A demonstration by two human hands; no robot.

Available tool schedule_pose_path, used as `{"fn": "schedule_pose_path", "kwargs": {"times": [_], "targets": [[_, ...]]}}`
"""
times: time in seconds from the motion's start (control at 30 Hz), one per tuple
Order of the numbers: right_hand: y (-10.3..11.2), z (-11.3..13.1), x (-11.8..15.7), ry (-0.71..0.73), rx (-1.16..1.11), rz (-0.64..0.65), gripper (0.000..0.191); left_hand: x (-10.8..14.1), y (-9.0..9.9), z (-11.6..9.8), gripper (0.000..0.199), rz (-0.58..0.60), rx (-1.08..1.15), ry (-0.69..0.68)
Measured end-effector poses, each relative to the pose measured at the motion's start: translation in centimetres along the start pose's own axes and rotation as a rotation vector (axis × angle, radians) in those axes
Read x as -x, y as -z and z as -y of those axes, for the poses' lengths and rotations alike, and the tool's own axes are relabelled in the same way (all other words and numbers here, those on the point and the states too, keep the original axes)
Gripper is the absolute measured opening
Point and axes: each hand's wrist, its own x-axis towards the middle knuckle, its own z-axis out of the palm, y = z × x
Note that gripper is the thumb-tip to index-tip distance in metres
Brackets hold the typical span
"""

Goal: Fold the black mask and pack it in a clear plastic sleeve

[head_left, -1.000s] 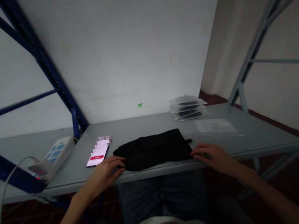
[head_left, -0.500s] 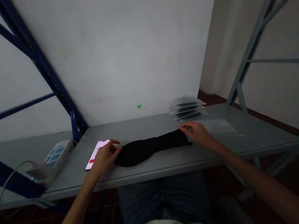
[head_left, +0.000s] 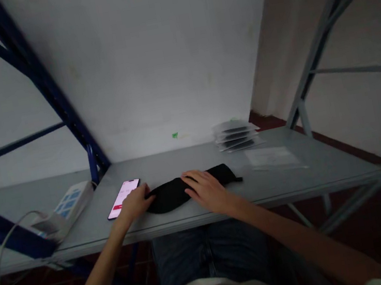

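Note:
A long black cloth piece (head_left: 170, 196) lies flat across the grey tabletop near its front edge, with a small tab at its right end. My left hand (head_left: 136, 202) pinches the cloth's left end between thumb and fingers. Over the middle of the cloth rests my right hand (head_left: 206, 190), its fingers apart and lying on the fabric, covering part of it. A phone (head_left: 123, 198) with a lit pinkish screen lies just left of the cloth, partly behind my left hand.
A stack of clear packets with dark contents (head_left: 236, 135) stands at the back right of the table (head_left: 327, 162). An empty-looking clear bag (head_left: 274, 158) lies before it. At left are a power strip (head_left: 74, 202), a cable and a blue post (head_left: 52, 93).
My right hand has let go of the cloth's right end and moved left onto its middle. My left hand stays at the left end. The view has shifted slightly.

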Motion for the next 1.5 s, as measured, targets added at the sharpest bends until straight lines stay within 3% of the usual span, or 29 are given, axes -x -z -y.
{"fn": "schedule_pose_path", "kwargs": {"times": [0.13, 0.3, 0.43, 0.6, 0.7, 0.8, 0.9, 0.97, 1.07, 1.17, 1.27, 1.37, 1.43, 1.5], "targets": [[-3.6, 0.5, -0.7, -0.024, 0.030, 0.145, 0.072, -1.6, 0.7, -0.2, 0.023, -0.050, 0.299, -0.007], [-5.8, 0.6, -2.0, -0.146, 0.037, 0.218, 0.096, -4.7, 1.1, -0.6, 0.054, -0.155, 0.942, 0.223], [-6.9, 1.6, -3.4, -0.222, 0.025, 0.237, 0.103, -6.7, 1.5, -2.5, 0.062, -0.247, 1.174, 0.320], [-7.6, 2.8, -4.7, -0.291, 0.017, 0.221, 0.101, -8.5, 1.5, -6.6, 0.052, -0.285, 1.204, 0.273], [-6.9, 3.2, -3.6, -0.318, 0.046, 0.199, 0.100, -9.3, 0.8, -9.4, 0.045, -0.299, 1.130, 0.232], [-5.2, 3.5, -0.5, -0.351, 0.113, 0.162, 0.088, -9.3, -0.9, -12.3, 0.037, -0.351, 0.870, 0.154], [-3.3, 3.2, 3.0, -0.343, 0.157, 0.125, 0.073, -8.4, -3.4, -14.9, 0.037, -0.319, 0.826, 0.065], [-2.3, 2.4, 4.5, -0.366, 0.179, 0.104, 0.067, -7.6, -5.1, -16.4, 0.037, -0.280, 0.833, 0.020], [-1.5, 0.5, 5.0, -0.401, 0.204, 0.067, 0.064, -6.8, -6.6, -17.7, 0.030, -0.318, 1.018, 0.064], [-1.4, -1.0, 4.3, -0.360, 0.203, 0.053, 0.064, -6.4, -6.4, -17.5, 0.021, -0.367, 1.164, 0.104], [-1.5, -1.4, 3.4, -0.301, 0.201, 0.071, 0.064, -5.5, -5.0, -15.3, 0.019, -0.427, 1.176, 0.091], [-1.5, -1.1, 3.0, -0.290, 0.210, 0.109, 0.061, -4.1, -3.4, -11.8, 0.020, -0.636, 1.001, 0.031], [-1.5, -1.0, 3.1, -0.304, 0.215, 0.141, 0.059, -3.3, -2.9, -9.6, 0.026, -0.572, 0.798, 0.086], [-1.5, -1.0, 3.2, -0.307, 0.215, 0.167, 0.058, -2.8, -2.9, -8.0, 0.034, -0.373, 0.668, 0.150]]}}
